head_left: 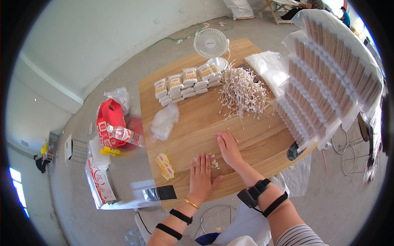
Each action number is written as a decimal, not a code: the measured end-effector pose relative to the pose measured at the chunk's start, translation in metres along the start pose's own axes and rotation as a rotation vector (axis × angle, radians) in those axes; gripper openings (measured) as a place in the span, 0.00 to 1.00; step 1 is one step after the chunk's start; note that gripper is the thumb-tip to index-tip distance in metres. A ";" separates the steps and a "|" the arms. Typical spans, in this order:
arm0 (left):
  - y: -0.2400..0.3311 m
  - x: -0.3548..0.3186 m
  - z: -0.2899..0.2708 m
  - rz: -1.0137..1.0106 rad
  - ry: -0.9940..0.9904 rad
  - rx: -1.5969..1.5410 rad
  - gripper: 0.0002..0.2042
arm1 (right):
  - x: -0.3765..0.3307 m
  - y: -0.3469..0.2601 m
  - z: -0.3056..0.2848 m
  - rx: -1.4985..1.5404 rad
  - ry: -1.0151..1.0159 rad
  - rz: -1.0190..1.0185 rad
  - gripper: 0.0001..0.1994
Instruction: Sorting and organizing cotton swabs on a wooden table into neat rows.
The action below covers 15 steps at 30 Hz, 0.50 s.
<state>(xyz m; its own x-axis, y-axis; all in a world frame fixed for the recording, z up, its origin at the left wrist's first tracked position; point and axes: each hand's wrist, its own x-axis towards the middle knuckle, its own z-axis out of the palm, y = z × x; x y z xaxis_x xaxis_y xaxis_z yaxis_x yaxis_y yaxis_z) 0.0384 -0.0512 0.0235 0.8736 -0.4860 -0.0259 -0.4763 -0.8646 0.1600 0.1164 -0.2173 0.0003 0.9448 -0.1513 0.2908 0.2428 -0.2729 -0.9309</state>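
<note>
My left hand lies flat on the wooden table, its fingers stretched out and thumb apart. Just right of its fingers is a small bunch of cotton swabs, partly covered by the hand. My right hand rests on its side beyond that bunch, fingers fairly straight and close together, with nothing visible in it. A single loose swab lies beside its fingertips. Left of my left hand are several yellow-and-white paper labels. Farther back, a large heap of loose cotton swabs spreads over the table.
Stacked packs of swabs stand at the back beside a white fan. Clear plastic bags lie nearer. Large bags of swabs rise on the right. A red bag and water bottle sit left of the table.
</note>
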 end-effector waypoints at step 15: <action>0.003 0.000 0.008 -0.011 0.058 -0.066 0.45 | -0.003 -0.006 0.003 -0.008 -0.039 -0.006 0.11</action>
<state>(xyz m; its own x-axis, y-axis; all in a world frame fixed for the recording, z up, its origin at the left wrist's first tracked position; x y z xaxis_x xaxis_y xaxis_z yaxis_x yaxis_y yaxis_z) 0.0361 -0.0543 0.0158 0.8838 -0.4670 0.0286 -0.4609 -0.8585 0.2247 0.1128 -0.2128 0.0041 0.9510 -0.1129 0.2877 0.2472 -0.2810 -0.9273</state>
